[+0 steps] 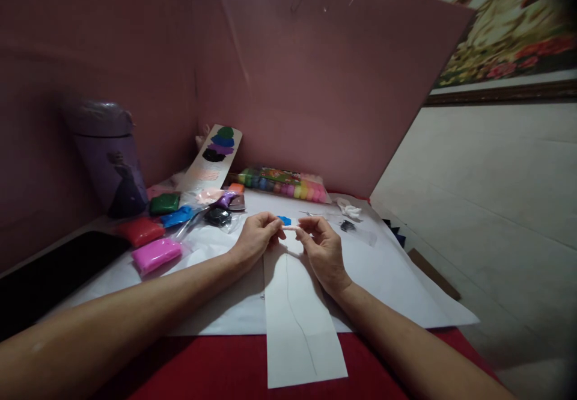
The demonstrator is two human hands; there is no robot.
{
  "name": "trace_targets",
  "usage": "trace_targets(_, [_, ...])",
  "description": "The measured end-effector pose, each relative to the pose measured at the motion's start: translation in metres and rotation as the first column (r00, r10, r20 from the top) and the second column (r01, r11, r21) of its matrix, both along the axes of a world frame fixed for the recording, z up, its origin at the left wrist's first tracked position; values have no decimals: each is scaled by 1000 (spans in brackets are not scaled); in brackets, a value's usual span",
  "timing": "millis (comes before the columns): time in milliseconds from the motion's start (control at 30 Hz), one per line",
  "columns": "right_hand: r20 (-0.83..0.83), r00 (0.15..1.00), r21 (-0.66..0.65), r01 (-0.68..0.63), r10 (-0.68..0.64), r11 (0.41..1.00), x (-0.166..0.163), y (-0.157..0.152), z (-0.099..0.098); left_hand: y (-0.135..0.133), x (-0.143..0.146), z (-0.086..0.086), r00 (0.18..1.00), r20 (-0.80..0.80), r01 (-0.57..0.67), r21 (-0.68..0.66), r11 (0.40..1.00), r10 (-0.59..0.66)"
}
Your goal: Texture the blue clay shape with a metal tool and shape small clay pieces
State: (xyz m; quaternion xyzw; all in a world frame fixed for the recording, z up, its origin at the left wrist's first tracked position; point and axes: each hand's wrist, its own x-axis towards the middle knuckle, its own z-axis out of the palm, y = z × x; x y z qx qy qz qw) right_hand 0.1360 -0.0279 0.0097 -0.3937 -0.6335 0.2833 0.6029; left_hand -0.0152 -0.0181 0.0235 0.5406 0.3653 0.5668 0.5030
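Between the fingertips of my left hand (259, 237) and my right hand (325, 249) stretches a thin, pale pink roll of modelling clay (291, 228). Both hands pinch it, one at each end. Below them lies a long white card (297, 328) with a wavy pencil line drawn down it. A patch of blue clay (283, 220) shows at the card's far end, just behind the roll. My fingers partly cover the upper part of the card.
Bagged clay lies on the left: a pink pack (157, 255), a red pack (140, 231), a green pack (164, 204) and several more. Behind are a colour-swatched card (211, 159) and a bag of multicoloured clay (283, 184). A purple tumbler (110, 159) stands far left.
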Motion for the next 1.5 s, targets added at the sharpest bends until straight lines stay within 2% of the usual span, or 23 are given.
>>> trace_targets(200, [-31,999,-3,-7,7,1000,-1,0,1,1,0,-1,996,90,-11,-17,1000,13])
trace_targets(300, [-37,999,-3,-5,5,1000,-2,0,2,0,0,-1,998,67,2,-15,1000,-1])
trace_targets(500, [-39,999,1,-14,14,1000,-2,0,2,-2,0,4,997,42,-62,48,997,60])
trace_targets(700, [30,999,69,-14,12,998,-2,-3,2,-4,0,5,993,-98,68,39,997,-64])
trace_targets(767, [47,999,74,-19,15,997,-2,-4,2,-4,0,4,994,-93,63,41,997,-59])
trace_targets(967, [55,998,0,-9,9,1000,-2,-5,2,-4,0,5,997,-74,-8,57,998,12])
trace_targets(1167, [32,999,39,-13,12,999,-3,-4,3,-4,0,3,998,11,64,18,998,-64])
trace_targets(1333, [-5,1000,-3,-16,16,1000,-3,-4,3,-4,0,5,997,-63,39,9,999,-39])
trace_targets(1500, [-45,999,-51,-27,24,998,-2,-5,3,-5,0,6,999,-48,-16,54,998,18])
